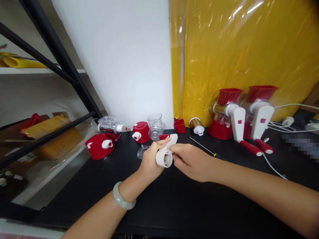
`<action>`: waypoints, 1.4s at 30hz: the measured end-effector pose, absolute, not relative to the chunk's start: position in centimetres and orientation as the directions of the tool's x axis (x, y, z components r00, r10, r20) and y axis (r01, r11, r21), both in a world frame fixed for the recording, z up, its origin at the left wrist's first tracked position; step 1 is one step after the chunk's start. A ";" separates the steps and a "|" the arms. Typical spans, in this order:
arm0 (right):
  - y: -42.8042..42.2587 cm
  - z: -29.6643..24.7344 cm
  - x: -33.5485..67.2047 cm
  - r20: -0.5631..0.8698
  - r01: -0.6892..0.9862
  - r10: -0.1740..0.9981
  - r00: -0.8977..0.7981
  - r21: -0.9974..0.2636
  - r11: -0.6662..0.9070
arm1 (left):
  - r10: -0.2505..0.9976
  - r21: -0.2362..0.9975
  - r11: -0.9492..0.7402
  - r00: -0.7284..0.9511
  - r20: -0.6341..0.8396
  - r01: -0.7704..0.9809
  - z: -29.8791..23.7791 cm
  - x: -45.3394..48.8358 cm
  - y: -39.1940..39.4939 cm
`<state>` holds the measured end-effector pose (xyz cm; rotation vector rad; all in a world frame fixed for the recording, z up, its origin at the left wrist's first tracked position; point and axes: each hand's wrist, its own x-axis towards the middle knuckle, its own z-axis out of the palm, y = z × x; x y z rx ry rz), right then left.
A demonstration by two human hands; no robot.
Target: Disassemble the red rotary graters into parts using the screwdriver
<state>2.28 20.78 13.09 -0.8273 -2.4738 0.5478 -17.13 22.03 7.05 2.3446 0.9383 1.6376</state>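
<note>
My left hand (152, 157) is wrapped round a white crank handle (163, 159) with a round hollow end facing me. Part of its red grip shows above my fingers. Close against the handle's right side is my right hand (190, 161), its fingers curled in; whatever they may pinch is hidden. Just beyond lie a clear plastic piece (142, 152), a red grater base (141, 131) with a white knob, and a clear grater housing (156, 126). A screwdriver (203, 147) rests on the black table (159, 202) past my right hand.
Two red-and-white rotary graters (220, 127) stand at the back right, near white cables (276, 172). A grater drum (196, 126) and a red hopper (179, 126) sit by the yellow sheet. Another red base (97, 147) is at left, beside a black shelf frame (74, 79).
</note>
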 end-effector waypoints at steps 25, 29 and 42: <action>20.1 11.7 2.9 0.269 0.554 0.759 -0.593 -0.548 0.627 | 0.356 0.076 -0.832 0.425 0.832 0.549 7.5 -17.0 21.3; 20.0 11.7 3.0 0.295 0.509 0.742 -0.602 -0.574 0.642 | 0.376 0.117 -0.832 0.397 0.837 0.543 7.4 -17.0 21.0; 20.0 13.1 4.0 0.287 0.534 0.601 -0.746 -0.282 0.797 | 0.443 0.169 -0.826 0.434 0.784 0.538 7.1 -16.9 20.6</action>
